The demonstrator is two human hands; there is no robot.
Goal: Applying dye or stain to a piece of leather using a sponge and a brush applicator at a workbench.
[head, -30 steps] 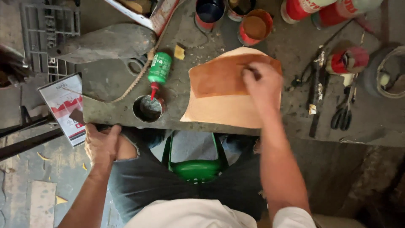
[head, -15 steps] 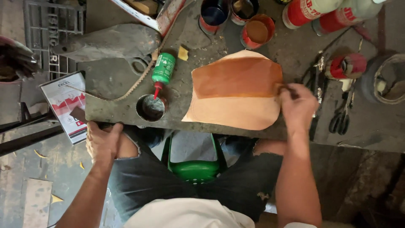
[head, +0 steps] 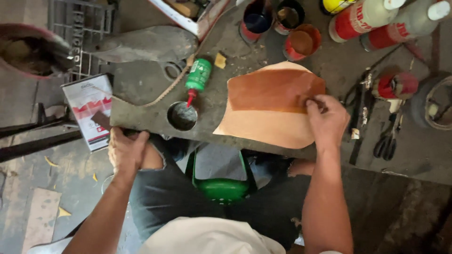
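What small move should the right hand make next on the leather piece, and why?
Probably a stroke leftward, just below the dark band. The right hand presses something small at the right edge of the leather piece; only the upper part is dark brown, the lower part pale. The left hand grips the bench edge.

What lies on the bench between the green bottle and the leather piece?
In the head view, only bare bench lies between the green bottle and leather piece.
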